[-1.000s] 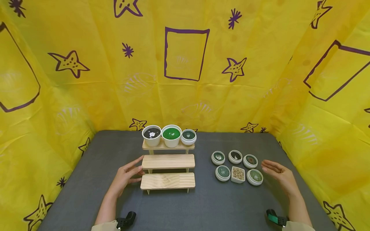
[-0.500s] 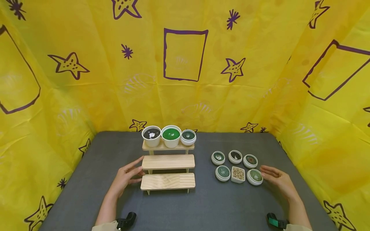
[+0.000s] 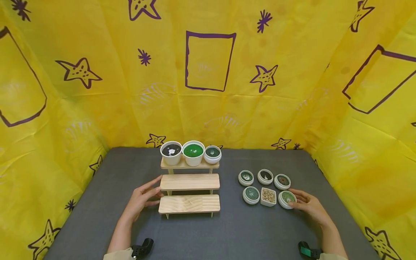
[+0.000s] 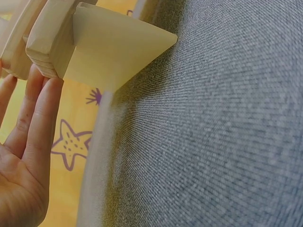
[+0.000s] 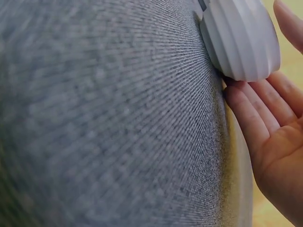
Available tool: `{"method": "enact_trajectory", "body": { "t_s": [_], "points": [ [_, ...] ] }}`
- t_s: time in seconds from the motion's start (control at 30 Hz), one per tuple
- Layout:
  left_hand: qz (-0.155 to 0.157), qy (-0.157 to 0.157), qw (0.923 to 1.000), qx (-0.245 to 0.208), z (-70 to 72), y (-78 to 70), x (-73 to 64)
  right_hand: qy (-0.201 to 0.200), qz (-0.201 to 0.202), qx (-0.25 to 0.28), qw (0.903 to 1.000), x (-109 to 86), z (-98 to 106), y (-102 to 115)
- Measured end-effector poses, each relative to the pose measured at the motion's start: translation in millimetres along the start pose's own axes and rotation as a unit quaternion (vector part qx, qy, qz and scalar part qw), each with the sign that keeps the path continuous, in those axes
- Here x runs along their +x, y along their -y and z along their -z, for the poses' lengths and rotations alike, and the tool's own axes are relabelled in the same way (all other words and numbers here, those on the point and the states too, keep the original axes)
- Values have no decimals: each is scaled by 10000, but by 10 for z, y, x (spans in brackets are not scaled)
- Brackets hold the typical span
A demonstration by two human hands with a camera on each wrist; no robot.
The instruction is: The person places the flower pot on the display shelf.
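A three-step wooden stand (image 3: pixel 189 204) is at the middle left. My left hand (image 3: pixel 139 199) touches its left end, fingers extended against the board edges (image 4: pixel 45 52). On the right stand several small white pots with green or dark tops and a square white pot of tan bits (image 3: pixel 268 196). My right hand (image 3: pixel 310 207) is at the rightmost front pot, a white round pot with a mottled green top (image 3: pixel 287 199). In the right wrist view, nearly straight fingers touch the ribbed side of the white pot (image 5: pixel 242 40), while the thumb (image 5: pixel 289 23) stands apart from it.
On the stand's top step are a white cup with a dark filling (image 3: pixel 171 152), a white cup with a bright green filling (image 3: pixel 193 153) and a smaller white pot (image 3: pixel 212 154). Yellow patterned cloth (image 3: pixel 208 115) walls the grey table (image 3: pixel 240 231) at the back and sides.
My right hand has moved left and slightly down to the rightmost front pot, the thumb coming to its near side. The left hand stays at the stand.
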State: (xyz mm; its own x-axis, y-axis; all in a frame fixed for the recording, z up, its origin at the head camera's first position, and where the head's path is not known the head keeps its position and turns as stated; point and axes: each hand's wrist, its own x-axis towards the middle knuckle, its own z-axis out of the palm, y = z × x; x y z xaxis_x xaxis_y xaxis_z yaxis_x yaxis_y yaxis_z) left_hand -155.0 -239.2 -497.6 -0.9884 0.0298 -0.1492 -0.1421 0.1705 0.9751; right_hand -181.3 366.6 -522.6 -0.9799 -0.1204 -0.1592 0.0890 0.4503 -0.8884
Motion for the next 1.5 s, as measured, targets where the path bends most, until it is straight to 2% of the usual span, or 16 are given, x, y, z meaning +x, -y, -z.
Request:
{"method": "enact_trajectory", "body": {
  "t_s": [0.37,0.83,1.5],
  "points": [
    [-17,-4,10000,16,1,0,-1,100,222,272,9993,-18,-35,-19],
    [10,-29,10000,20,-4,-1,1,146,404,94,9990,-24,-42,-71],
    [23,5,10000,-3,3,-3,5,-319,124,-114,9993,-43,-57,-4]
  ]
}}
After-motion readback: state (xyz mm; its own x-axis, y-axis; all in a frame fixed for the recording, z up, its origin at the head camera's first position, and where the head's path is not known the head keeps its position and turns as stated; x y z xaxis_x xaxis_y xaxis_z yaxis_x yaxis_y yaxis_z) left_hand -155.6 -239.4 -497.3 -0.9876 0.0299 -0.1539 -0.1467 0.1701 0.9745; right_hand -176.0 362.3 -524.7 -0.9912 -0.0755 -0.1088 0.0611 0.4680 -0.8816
